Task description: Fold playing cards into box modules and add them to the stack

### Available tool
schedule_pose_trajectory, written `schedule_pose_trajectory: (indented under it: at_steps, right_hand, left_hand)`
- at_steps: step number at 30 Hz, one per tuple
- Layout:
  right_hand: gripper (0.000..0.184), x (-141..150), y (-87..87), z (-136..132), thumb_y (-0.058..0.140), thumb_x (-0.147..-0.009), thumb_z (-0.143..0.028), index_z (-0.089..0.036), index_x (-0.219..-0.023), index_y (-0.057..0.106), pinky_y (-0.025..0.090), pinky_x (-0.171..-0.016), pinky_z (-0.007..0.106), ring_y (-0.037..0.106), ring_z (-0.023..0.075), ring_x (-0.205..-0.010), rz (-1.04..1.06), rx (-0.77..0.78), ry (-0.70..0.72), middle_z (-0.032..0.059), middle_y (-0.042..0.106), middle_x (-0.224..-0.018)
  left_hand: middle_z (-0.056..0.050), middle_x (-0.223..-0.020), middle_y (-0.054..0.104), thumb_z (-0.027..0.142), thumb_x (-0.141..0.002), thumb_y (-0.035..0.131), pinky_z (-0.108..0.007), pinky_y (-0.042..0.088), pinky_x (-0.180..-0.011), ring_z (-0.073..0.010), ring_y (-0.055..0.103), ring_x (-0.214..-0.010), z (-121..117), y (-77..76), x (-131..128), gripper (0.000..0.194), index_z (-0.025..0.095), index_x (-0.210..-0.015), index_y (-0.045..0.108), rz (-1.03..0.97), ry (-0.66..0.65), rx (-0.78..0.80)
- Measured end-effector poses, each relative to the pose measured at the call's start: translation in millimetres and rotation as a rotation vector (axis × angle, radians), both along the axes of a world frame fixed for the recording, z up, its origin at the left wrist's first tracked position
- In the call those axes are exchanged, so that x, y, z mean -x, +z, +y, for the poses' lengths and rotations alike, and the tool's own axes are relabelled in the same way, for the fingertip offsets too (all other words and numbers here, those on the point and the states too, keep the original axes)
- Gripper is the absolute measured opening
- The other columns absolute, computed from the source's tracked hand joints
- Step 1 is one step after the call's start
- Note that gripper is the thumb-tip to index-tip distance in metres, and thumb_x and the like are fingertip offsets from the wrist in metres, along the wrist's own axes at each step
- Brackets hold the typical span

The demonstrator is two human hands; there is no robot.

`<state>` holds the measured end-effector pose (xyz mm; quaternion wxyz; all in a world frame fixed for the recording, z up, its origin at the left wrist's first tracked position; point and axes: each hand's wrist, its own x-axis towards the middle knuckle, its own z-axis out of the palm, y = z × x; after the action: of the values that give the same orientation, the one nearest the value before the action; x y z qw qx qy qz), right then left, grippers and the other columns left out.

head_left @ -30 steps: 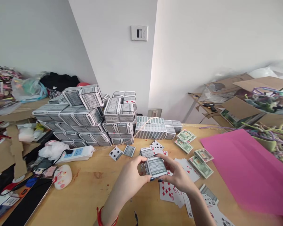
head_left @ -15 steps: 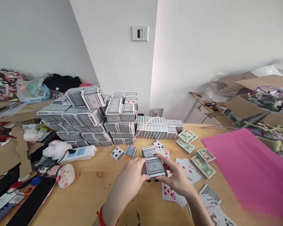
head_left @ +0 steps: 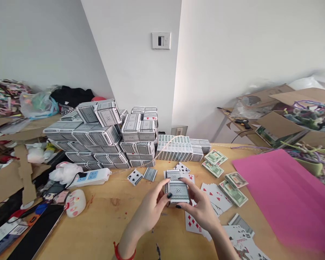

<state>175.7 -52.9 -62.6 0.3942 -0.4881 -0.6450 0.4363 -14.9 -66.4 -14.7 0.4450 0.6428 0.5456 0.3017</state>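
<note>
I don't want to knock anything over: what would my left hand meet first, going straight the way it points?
Your left hand already touches the nearer card block; past that, probably the patterned card stack just behind, though depth is unclear.

Pale walls [head_left: 222, 65] meet at a vertical corner, brighter on the right; a white wall switch [head_left: 161, 40] sits left of it. Below stands a light wooden table [head_left: 105, 213], its surface stained.

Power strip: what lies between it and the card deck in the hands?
In the head view, a face-up black-suit card and a face-down card lie on the table.
</note>
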Motion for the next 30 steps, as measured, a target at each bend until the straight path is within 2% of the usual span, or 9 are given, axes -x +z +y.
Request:
schedule_pose_trajectory:
  at_steps: [2,3,6,10,15,18,21,26,30]
  right_hand:
    - [0.063,2.2,-2.5,-0.8,0.068,-0.069,-0.041,-0.023,-0.125,0.044,0.045,-0.062,0.028,0.054,0.0175,-0.067,0.001,-0.005,-0.009,0.0015,0.060,-0.080]
    - [0.063,3.0,-3.4,-1.3,0.067,-0.069,-0.042,-0.023,-0.125,0.044,0.045,-0.062,0.028,0.054,0.0172,-0.067,0.001,-0.008,-0.011,0.0014,0.060,-0.080]
    - [0.063,4.0,-5.0,-2.5,0.067,-0.070,-0.042,-0.023,-0.125,0.044,0.043,-0.061,0.026,0.052,0.0160,-0.065,-0.003,-0.021,-0.018,0.0011,0.059,-0.080]
    - [0.064,3.6,-4.4,-3.5,0.066,-0.070,-0.043,-0.022,-0.126,0.043,0.041,-0.058,0.026,0.049,0.0149,-0.061,-0.009,-0.028,-0.019,0.0000,0.057,-0.076]
    - [0.063,3.8,-3.7,-3.9,0.065,-0.071,-0.042,-0.021,-0.126,0.043,0.041,-0.059,0.026,0.050,0.0152,-0.063,-0.009,-0.019,-0.017,0.0003,0.057,-0.076]
    - [0.063,4.5,-4.9,-3.7,0.065,-0.071,-0.042,-0.021,-0.126,0.043,0.043,-0.061,0.026,0.052,0.0162,-0.066,0.006,-0.022,-0.025,0.0013,0.058,-0.078]
    - [0.063,5.0,-5.1,-3.5,0.065,-0.071,-0.042,-0.020,-0.125,0.044,0.043,-0.060,0.025,0.051,0.0156,-0.065,-0.007,-0.025,-0.026,0.0012,0.058,-0.077]
    - [0.060,5.6,-4.5,-3.9,0.065,-0.072,-0.041,-0.021,-0.125,0.044,0.043,-0.059,0.026,0.049,0.0145,-0.062,-0.017,-0.022,-0.032,0.0014,0.058,-0.079]
    - [0.059,5.9,-4.8,-4.4,0.065,-0.071,-0.040,-0.021,-0.124,0.046,0.044,-0.062,0.027,0.050,0.0153,-0.065,0.007,-0.013,-0.042,0.0023,0.059,-0.082]
  left_hand:
    - [-0.006,-0.116,0.057,0.034,-0.091,0.031,-0.030,0.044,-0.088,-0.0181,0.054,-0.106,-4.6,-11.0,-6.9,0.039,0.026,-0.128,0.042,-0.090,0.089,-0.057]
    - [-0.006,-0.125,0.052,0.033,-0.091,0.029,-0.030,0.041,-0.093,-0.0179,0.050,-0.113,-6.2,-15.6,-10.5,0.039,0.026,-0.128,0.042,-0.107,0.124,-0.081]
    - [-0.004,-0.131,0.048,0.031,-0.091,0.029,-0.030,0.039,-0.096,-0.0178,0.047,-0.117,-7.7,-24.9,-18.0,0.038,0.024,-0.126,0.043,-0.110,0.192,-0.118]
    - [-0.006,-0.117,0.060,0.034,-0.090,0.033,-0.029,0.048,-0.080,-0.0173,0.060,-0.090,-4.4,-27.8,-20.1,0.039,0.022,-0.123,0.048,-0.087,0.233,-0.099]
    - [-0.007,-0.095,0.066,0.038,-0.087,0.038,-0.026,0.049,-0.069,-0.0157,0.057,-0.071,-1.7,-23.3,-21.7,0.040,0.020,-0.119,0.054,-0.071,0.280,-0.123]
    - [-0.004,-0.077,0.062,0.039,-0.086,0.040,-0.025,0.047,-0.062,-0.0147,0.052,-0.063,-0.7,-21.7,-23.1,0.040,0.018,-0.116,0.056,-0.074,0.298,-0.107]
    - [0.000,-0.062,0.052,0.039,-0.084,0.042,-0.024,0.043,-0.056,-0.0136,0.046,-0.056,2.7,-23.8,-23.7,0.038,0.018,-0.111,0.059,-0.129,0.338,-0.098]
    - [0.004,-0.054,0.043,0.040,-0.077,0.053,-0.021,0.039,-0.050,-0.0116,0.042,-0.052,14.4,-31.9,-24.3,0.032,0.016,-0.093,0.068,-0.289,0.451,-0.068]
    - [0.000,-0.059,0.054,0.038,-0.071,0.059,-0.022,0.042,-0.053,-0.0125,0.049,-0.056,21.3,-33.4,-25.4,0.033,0.013,-0.090,0.069,-0.410,0.489,0.034]
